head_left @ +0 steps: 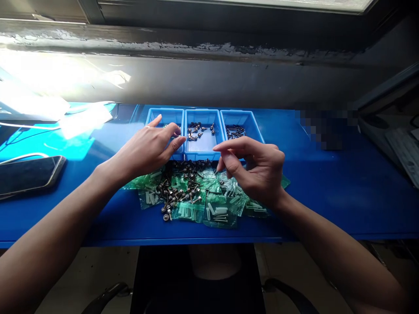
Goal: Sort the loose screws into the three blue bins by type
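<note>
My left hand (153, 141) is over the left blue bin (165, 114), thumb and fingers apart, with nothing visible in it. It hides most of that bin's contents. My right hand (255, 168) is in front of the right blue bin (255, 131), with thumb and index finger pinched together. Whatever they hold, if anything, is too small to make out. Hex-head screws with washers (194, 131) lie in the middle blue bin (203, 155), and dark screws (235, 131) in the right one. Below the hands is a pile of loose screws (170, 196) and green-tinted plastic packets (221, 213) holding white wall plugs and screws.
A phone (29, 176) lies at the left of the blue table (327, 200), near a white cable (26, 157) and brightly lit papers. A wall (209, 83) rises behind the bins. At the far right stands a grey object (399, 139). The table's front edge is close to me.
</note>
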Available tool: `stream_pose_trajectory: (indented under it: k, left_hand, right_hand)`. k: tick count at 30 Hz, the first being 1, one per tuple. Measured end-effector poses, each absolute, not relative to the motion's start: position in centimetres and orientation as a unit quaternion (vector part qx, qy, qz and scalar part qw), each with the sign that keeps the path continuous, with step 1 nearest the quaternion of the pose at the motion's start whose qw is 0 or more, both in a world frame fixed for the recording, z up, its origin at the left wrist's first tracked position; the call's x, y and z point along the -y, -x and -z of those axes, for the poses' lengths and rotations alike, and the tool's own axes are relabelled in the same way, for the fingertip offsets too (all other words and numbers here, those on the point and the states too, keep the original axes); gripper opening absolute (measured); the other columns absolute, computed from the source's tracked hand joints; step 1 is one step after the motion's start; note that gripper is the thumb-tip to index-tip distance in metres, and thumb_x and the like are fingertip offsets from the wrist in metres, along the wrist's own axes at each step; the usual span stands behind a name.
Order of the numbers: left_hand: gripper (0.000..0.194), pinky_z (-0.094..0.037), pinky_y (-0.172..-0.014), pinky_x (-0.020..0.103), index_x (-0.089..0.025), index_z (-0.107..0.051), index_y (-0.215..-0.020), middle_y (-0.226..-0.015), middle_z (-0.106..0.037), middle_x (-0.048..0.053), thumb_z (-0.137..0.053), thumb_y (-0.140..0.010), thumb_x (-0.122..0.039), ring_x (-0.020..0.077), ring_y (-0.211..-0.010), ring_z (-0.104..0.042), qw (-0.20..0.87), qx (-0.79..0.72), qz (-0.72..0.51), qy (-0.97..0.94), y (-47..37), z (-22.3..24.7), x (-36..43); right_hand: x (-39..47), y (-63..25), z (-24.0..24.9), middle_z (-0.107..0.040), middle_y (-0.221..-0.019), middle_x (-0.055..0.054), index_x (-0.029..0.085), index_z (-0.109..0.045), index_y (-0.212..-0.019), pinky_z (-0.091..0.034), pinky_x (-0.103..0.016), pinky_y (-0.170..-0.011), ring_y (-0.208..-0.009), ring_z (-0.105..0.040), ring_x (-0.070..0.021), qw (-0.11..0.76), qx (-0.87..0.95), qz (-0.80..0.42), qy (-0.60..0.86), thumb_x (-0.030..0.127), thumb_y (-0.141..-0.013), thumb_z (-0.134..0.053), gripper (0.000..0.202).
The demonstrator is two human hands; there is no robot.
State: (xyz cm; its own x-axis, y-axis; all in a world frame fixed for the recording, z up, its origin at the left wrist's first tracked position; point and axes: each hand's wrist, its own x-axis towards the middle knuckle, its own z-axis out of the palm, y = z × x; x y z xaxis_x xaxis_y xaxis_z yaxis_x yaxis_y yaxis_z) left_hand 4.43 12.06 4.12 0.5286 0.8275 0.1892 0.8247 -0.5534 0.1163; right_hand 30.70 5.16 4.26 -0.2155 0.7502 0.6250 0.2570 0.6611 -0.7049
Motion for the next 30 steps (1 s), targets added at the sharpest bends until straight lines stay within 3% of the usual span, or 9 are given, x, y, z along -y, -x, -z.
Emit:
stream_pose_trajectory:
  k: [6,11,15,17,19,20,22,27,30]
  left_hand:
    - [0.053,-0.044,-0.13,0.063,-0.018,-0.062,-0.129,-0.114,-0.078,0.014,-0.032,-0.115,-0.059,0.0322,-0.104,-0.078,-0.009,-0.434,-0.172,-0.884,-4.2,-3.7,-12.2]
    - [0.061,-0.056,-0.117,0.057,-0.019,-0.043,-0.159,-0.141,-0.071,0.019,-0.035,-0.114,-0.061,0.0365,-0.126,-0.074,0.012,-0.427,-0.167,-0.889,-3.9,-3.7,-12.2]
    - [0.067,-0.059,-0.109,0.058,-0.016,-0.037,-0.166,-0.147,-0.066,0.025,-0.034,-0.115,-0.06,0.0405,-0.13,-0.071,0.024,-0.419,-0.139,-0.897,-3.8,-4.0,-12.2]
    - [0.067,-0.058,-0.111,0.059,-0.014,-0.04,-0.165,-0.152,-0.063,0.026,-0.033,-0.116,-0.059,0.0431,-0.136,-0.067,0.01,-0.412,-0.146,-0.899,-3.9,-4.2,-12.1]
    - [0.064,-0.056,-0.114,0.059,-0.013,-0.046,-0.161,-0.155,-0.061,0.025,-0.033,-0.116,-0.057,0.044,-0.141,-0.064,-0.019,-0.404,-0.162,-0.9,-4.1,-4.3,-11.9]
    - [0.062,-0.056,-0.114,0.058,-0.014,-0.049,-0.159,-0.156,-0.061,0.023,-0.033,-0.116,-0.056,0.0435,-0.14,-0.065,-0.034,-0.401,-0.168,-0.9,-4.3,-4.3,-11.8]
    - [0.057,-0.056,-0.112,0.057,-0.017,-0.053,-0.155,-0.153,-0.063,0.02,-0.034,-0.116,-0.054,0.0412,-0.136,-0.067,-0.054,-0.401,-0.178,-0.897,-4.5,-4.5,-11.5]
    - [0.045,-0.058,-0.103,0.055,-0.022,-0.061,-0.144,-0.144,-0.071,0.015,-0.038,-0.116,-0.05,0.0358,-0.125,-0.073,-0.075,-0.394,-0.216,-0.89,-5.0,-4.6,-10.9]
    - [0.036,-0.061,-0.099,0.053,-0.024,-0.063,-0.14,-0.136,-0.074,0.013,-0.044,-0.115,-0.041,0.0324,-0.12,-0.074,-0.111,-0.373,-0.275,-0.879,-5.3,-4.5,-10.4]
  right_hand:
    - [-5.4,-30.5,-3.8,-0.075,-0.07,0.004,0.023,-0.081,-0.102,-0.059,-0.032,-0.054,-0.057,-0.071,-0.0126,0.51,0.755,-0.223,0.346,0.014,-0.1,-0.066,0.018]
    - [-5.6,-32.4,-6.0,-0.081,-0.077,0.004,0.028,-0.082,-0.1,-0.052,-0.034,-0.05,-0.055,-0.068,-0.0134,0.478,0.829,-0.007,0.292,0.009,-0.096,-0.066,0.025]
    - [-3.8,-37.9,-8.7,-0.082,-0.083,0.001,0.033,-0.083,-0.094,-0.056,-0.041,-0.054,-0.061,-0.07,-0.0186,0.359,0.824,-0.046,0.435,0.02,-0.098,-0.07,0.019]
    - [-2.6,-41.2,-8.6,-0.086,-0.1,-0.002,0.035,-0.085,-0.113,-0.065,-0.044,-0.062,-0.077,-0.08,-0.0252,0.253,0.868,-0.098,0.416,0.028,-0.097,-0.074,0.02]
    - [-1.5,-43.8,-7.2,-0.08,-0.139,-0.005,0.035,-0.076,-0.143,-0.072,-0.054,-0.087,-0.116,-0.081,-0.0372,0.163,0.897,-0.083,0.403,0.042,-0.099,-0.07,0.045]
    - [-1.2,-44.7,-6.2,-0.073,-0.152,-0.006,0.035,-0.066,-0.157,-0.072,-0.057,-0.092,-0.125,-0.078,-0.0398,0.127,0.899,-0.066,0.414,0.044,-0.101,-0.067,0.057]
    - [-0.7,-45.6,-4.2,-0.067,-0.16,-0.003,0.039,-0.061,-0.16,-0.071,-0.06,-0.095,-0.132,-0.075,-0.0404,0.102,0.89,-0.042,0.442,0.034,-0.101,-0.061,0.059]
    - [-0.2,-45.4,-2.8,-0.085,-0.126,-0.007,0.038,-0.07,-0.153,-0.069,-0.054,-0.063,-0.101,-0.085,-0.0408,0.178,0.869,0.054,0.459,0.023,-0.099,-0.065,0.056]
    - [-0.1,-44.1,-5.0,-0.086,-0.119,-0.004,0.046,-0.069,-0.152,-0.071,-0.054,-0.075,-0.094,-0.085,-0.0357,0.248,0.847,0.079,0.464,0.019,-0.099,-0.075,0.06]
